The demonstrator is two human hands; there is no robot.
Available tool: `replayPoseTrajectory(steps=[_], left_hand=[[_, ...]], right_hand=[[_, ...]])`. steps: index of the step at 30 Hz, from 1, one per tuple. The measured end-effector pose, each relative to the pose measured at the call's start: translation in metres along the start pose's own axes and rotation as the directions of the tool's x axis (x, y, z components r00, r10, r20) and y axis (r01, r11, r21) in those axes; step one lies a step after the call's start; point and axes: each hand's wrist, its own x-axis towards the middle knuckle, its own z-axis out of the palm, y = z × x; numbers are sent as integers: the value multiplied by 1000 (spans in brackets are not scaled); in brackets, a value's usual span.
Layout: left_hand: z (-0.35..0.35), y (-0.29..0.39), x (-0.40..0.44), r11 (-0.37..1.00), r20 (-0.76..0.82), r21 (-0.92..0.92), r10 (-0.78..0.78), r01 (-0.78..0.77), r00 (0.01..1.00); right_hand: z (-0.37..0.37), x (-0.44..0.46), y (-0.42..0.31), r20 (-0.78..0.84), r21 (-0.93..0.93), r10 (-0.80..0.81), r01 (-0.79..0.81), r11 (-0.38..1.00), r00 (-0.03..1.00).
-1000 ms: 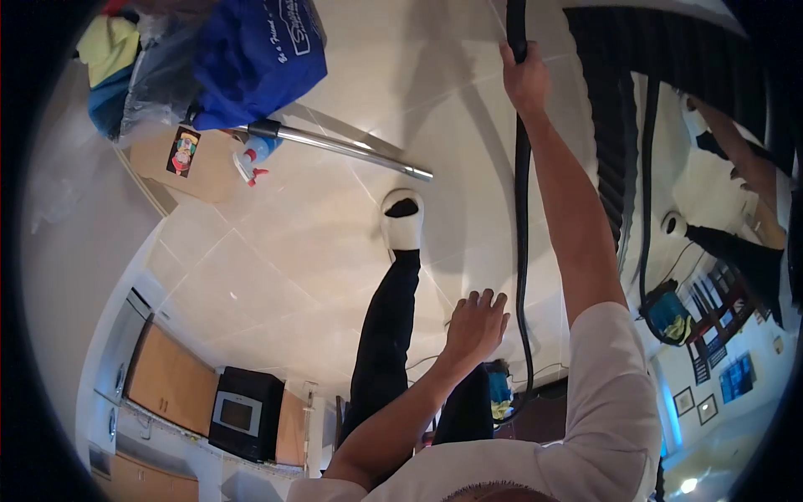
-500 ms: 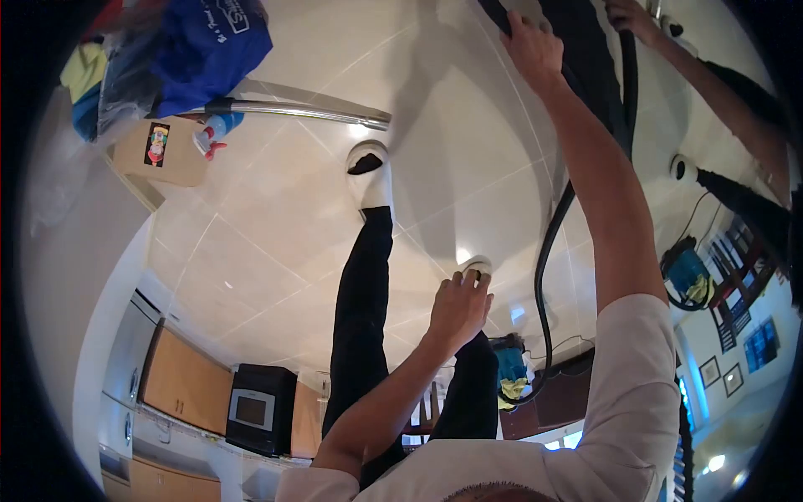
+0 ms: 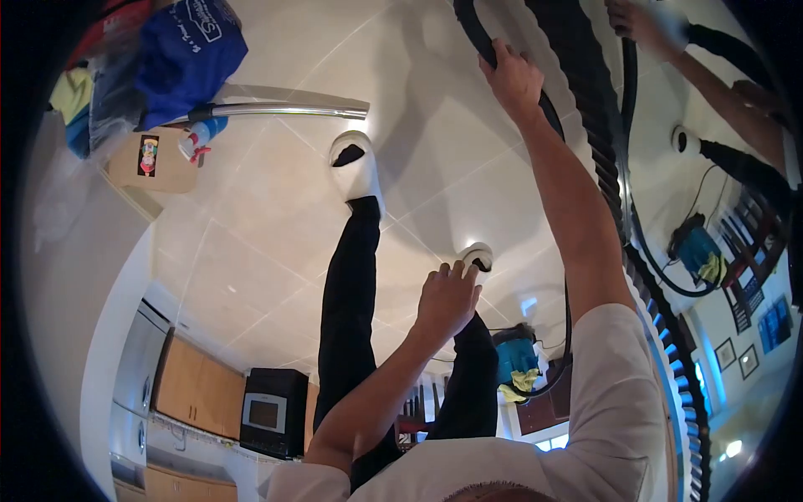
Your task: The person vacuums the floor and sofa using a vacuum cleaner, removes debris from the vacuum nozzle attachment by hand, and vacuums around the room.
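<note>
My right hand (image 3: pixel 514 79) is closed around a black hose (image 3: pixel 474 29) at the upper middle. From that hand the hose runs down behind my forearm towards a teal vacuum cleaner (image 3: pixel 517 358) with a yellow cloth (image 3: pixel 523 383) on it. My left hand (image 3: pixel 447 301) is over my right leg, just short of the right shoe (image 3: pixel 477 254). Its fingers are stretched out and it holds nothing; I cannot tell whether it touches the leg. A shiny metal vacuum tube (image 3: pixel 288 109) lies on the floor beyond my left shoe (image 3: pixel 355 171).
A blue bag (image 3: pixel 188 63), a spray bottle (image 3: pixel 201 136) and a cardboard box (image 3: pixel 171 171) are at upper left. On the right, a mirror with a dark scalloped frame (image 3: pixel 598 138) reflects the arm, hose and vacuum. Wooden cabinets (image 3: pixel 201 386) and a black oven (image 3: pixel 272 412) appear at lower left.
The view has shifted, so the bag, tube and feet sit slightly further left. My right hand, still gripping the hose, appears lower and left. More of the mirror's frame shows.
</note>
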Motion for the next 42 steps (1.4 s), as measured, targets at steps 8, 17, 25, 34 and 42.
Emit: replayPoseTrajectory(steps=[8, 17, 25, 34, 42], left_hand=[[20, -1, -5, 1000, 79, 5, -21, 20, 997], [55, 1, -13, 998, 147, 56, -35, 27, 989], [97, -2, -25, 988, 136, 142, 40, -59, 990], [146, -13, -41, 972, 222, 218, 44, -93, 974], [204, -59, -95, 959, 373, 263, -4, -102, 928]], right_hand=[[2, -105, 57, 99, -47, 93, -89, 995, 991], [10, -269, 110, 119, -21, 296, -295, 955, 948], [28, -433, 170, 228, 0, 579, -594, 804, 783], [87, -598, 235, 299, 248, 889, -928, 277, 346], [95, -675, 171, 272, 263, 886, -915, 306, 374]])
